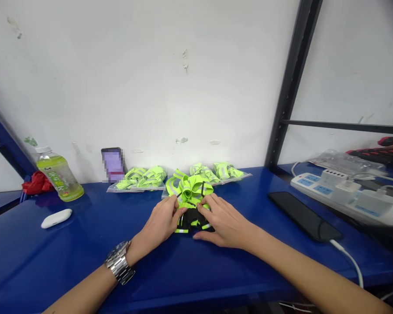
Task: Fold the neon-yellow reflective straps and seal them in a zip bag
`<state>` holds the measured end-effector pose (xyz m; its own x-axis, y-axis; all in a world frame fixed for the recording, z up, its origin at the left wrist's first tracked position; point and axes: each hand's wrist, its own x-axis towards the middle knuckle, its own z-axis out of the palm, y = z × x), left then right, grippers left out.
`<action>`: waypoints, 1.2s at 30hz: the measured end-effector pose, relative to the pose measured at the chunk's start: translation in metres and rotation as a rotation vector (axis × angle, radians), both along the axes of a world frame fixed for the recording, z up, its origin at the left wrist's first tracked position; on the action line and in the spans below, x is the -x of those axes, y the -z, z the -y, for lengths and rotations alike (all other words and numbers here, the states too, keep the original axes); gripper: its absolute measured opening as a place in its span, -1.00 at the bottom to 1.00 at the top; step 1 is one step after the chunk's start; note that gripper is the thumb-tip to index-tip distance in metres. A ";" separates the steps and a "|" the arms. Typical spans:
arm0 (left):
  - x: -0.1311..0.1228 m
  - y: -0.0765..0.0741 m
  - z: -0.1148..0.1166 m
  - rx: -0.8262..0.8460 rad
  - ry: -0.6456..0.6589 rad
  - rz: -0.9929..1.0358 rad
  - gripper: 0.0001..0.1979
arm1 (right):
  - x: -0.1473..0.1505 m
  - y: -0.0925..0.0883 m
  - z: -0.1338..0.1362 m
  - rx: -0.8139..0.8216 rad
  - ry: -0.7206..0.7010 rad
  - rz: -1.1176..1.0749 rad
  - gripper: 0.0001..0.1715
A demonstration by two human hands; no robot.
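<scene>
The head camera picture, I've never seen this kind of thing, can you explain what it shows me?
There is no machine here, just a person's two bare hands, seen by a camera worn on their head, looking forward and down. Over a blue table, the left hand, with a metal watch on its wrist, pinches a bundle of neon-yellow and black strapping; the right hand touches it too. Behind lie clear bags of similar material. A bottle and white case are leftward; a black phone and power strip, rightward.
</scene>
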<state>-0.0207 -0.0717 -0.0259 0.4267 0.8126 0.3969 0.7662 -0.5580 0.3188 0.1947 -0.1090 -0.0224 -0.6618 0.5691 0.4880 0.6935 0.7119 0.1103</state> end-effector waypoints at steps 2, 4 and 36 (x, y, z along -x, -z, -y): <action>0.000 0.002 0.004 -0.118 0.112 -0.029 -0.80 | 0.001 0.000 0.000 -0.001 -0.015 0.020 -0.44; 0.000 0.001 0.009 -0.166 0.222 -0.084 -0.75 | 0.002 0.001 -0.002 0.023 -0.014 0.034 -0.52; 0.003 -0.023 0.007 0.433 0.176 0.153 -0.67 | 0.020 0.002 -0.022 0.336 0.106 -0.463 -0.63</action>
<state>-0.0233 -0.0792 -0.0031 0.5358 0.8375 0.1073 0.5983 -0.4663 0.6516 0.1746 -0.0868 -0.0242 -0.3534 0.7942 0.4942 0.6847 0.5796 -0.4418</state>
